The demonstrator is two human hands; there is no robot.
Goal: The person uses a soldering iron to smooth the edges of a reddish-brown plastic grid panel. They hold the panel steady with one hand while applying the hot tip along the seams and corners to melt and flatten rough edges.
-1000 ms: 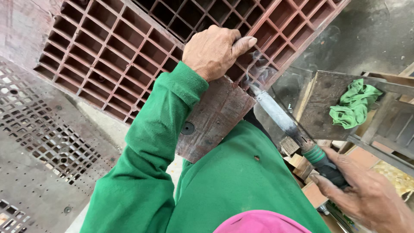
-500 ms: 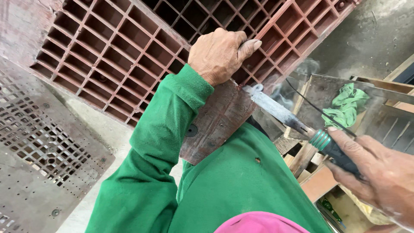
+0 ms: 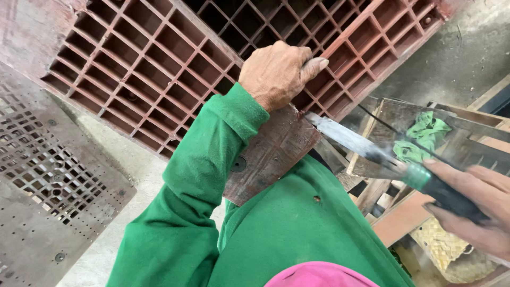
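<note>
- Holding a flat reddish-brown plastic piece [image 3: 273, 151] with our left hand [image 3: 276, 72], we are closing the fingers tight over its top edge. The piece is leaning on our green sleeve [image 3: 212, 154] and chest, just in front of the big red grid crate [image 3: 154, 58].
- Our right hand [image 3: 473, 199] is wrapping shut around the dark handle of a long knife [image 3: 353, 141]. The blade tip is touching the right edge of the piece, just under our left fingers.
- We are thinking the blade could slip up and cut those fingers, because they are sitting so near the tip.
- We are also thinking the piece could slide down our shirt, because only one hand is pinching it at the top.
- A wooden box [image 3: 393, 119] with a green rag [image 3: 425, 135] is sitting behind the knife, and a grey holey plate [image 3: 48, 175] is lying on the floor to the left.
- Looking back half a second, the blade is now lying flatter and its tip is reaching closer to the piece. Our left hand is staying in about the same spot.
</note>
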